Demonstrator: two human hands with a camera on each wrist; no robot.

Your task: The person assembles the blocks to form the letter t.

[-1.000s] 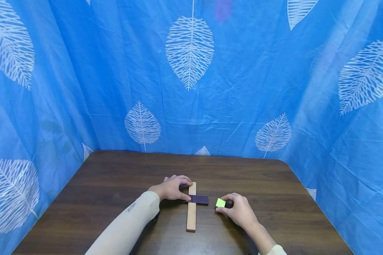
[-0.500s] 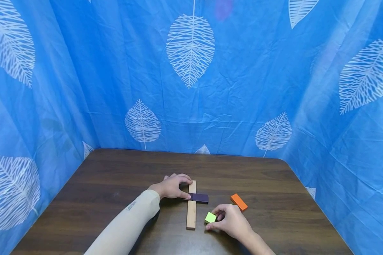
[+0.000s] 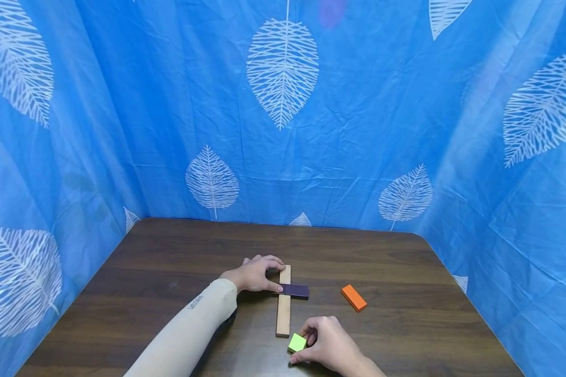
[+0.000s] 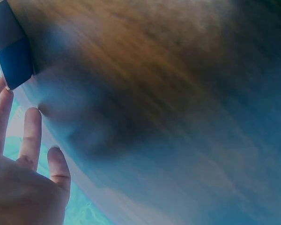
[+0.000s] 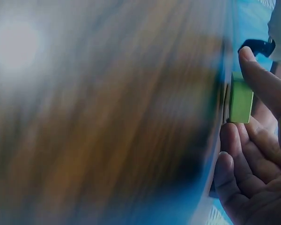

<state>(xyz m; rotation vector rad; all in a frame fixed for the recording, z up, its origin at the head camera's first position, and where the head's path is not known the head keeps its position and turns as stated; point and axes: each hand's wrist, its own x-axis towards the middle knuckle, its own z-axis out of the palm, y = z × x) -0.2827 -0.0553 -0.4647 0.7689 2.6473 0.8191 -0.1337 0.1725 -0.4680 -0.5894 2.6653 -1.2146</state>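
Observation:
A pale wooden strip [image 3: 283, 317] lies lengthwise on the table, and a dark purple block [image 3: 298, 291] crosses it, sticking out to the right. I cannot tell whether the strip is one piece under the purple block. My left hand [image 3: 254, 274] touches the purple block's left end with its thumb and the strip's far end with a finger. In the left wrist view, a fingertip meets a dark block [image 4: 13, 51] and other fingers stretch out. Between thumb and fingers, my right hand [image 3: 330, 343] pinches a yellow-green block [image 3: 297, 343] just beyond the strip's near end.
An orange block [image 3: 354, 298] lies slanted on the brown table [image 3: 396, 267], right of the purple block. Blue curtain [image 3: 349, 131] with white leaf prints surrounds the table's back and sides.
My right hand has carried the yellow-green block left and nearer to me, past the strip's near end. The orange block has come into sight. My left hand stays in place.

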